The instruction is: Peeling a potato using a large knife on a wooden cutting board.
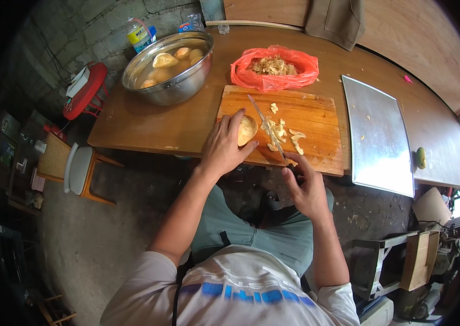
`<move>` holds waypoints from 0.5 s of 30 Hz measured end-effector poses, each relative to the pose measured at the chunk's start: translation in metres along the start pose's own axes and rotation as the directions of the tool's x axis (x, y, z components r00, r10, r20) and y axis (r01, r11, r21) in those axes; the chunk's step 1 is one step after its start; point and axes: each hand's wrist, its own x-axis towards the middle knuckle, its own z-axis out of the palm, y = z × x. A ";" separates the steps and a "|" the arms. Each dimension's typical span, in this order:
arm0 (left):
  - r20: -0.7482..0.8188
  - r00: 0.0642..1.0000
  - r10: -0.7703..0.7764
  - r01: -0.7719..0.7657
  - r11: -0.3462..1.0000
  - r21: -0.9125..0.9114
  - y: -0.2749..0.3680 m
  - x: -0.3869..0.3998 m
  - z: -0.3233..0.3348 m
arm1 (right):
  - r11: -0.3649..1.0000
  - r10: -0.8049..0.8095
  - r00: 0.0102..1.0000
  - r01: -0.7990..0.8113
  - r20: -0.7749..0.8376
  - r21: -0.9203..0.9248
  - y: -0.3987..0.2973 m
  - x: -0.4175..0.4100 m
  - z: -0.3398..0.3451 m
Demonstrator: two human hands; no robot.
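My left hand [226, 140] grips a pale root vegetable piece [247, 129], its flat cut face turned to the right, over the left part of a wooden cutting board [315, 118]. In my right hand [304, 181] is the dark handle of a kitchen knife [266, 124]. The long thin blade points away from me and to the left, above the board. Around and beside the blade lie thin pale slices and scraps [297, 140]. Part of the vegetable is hidden behind my left fingers.
A steel bowl [169, 95] of cloudy water and peeled roots [165, 60] stands far left. Beyond the board sits a red plastic bag [250, 81] of peelings [274, 66]. A metal-edged sheet [378, 138] and a green fruit [420, 158] lie right. A chair [80, 170] stands left.
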 end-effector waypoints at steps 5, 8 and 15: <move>0.028 0.994 -0.110 0.113 0.982 -0.152 -0.005 0.004 0.004 | 0.993 -0.083 0.997 0.082 -0.008 -0.091 -0.002 -0.004 0.000; 0.137 0.984 -0.112 0.122 0.990 -0.070 -0.002 0.003 -0.004 | 0.964 -0.188 0.982 0.189 0.023 -0.186 -0.004 -0.009 0.002; 0.039 0.999 0.010 -0.006 0.994 -0.106 -0.007 0.003 -0.003 | 0.938 -0.219 0.969 0.242 0.117 -0.248 -0.009 -0.015 0.006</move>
